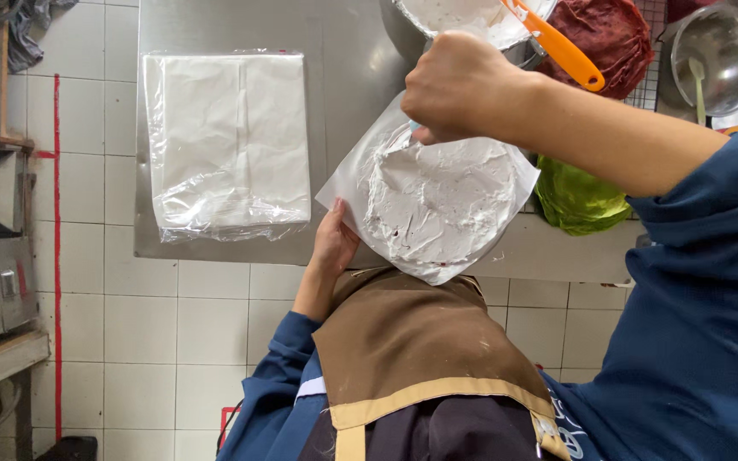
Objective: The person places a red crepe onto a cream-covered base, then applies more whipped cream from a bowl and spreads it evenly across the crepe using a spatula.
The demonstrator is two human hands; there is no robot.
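The right hand [459,85] has its grip clamped on a small blue-handled spreader over the round white-frosted cake [442,201] at the steel counter's [215,26] near edge. The left hand [333,243] pinches the white paper sheet [348,183] beneath. A steel bowl [471,17] holds white frosting.

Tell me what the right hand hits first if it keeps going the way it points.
The right hand points down and left with its tool tip on the frosted cake. Going straight on, it would likely meet the frosting first, then the white paper beneath. Depth is hard to judge from above.
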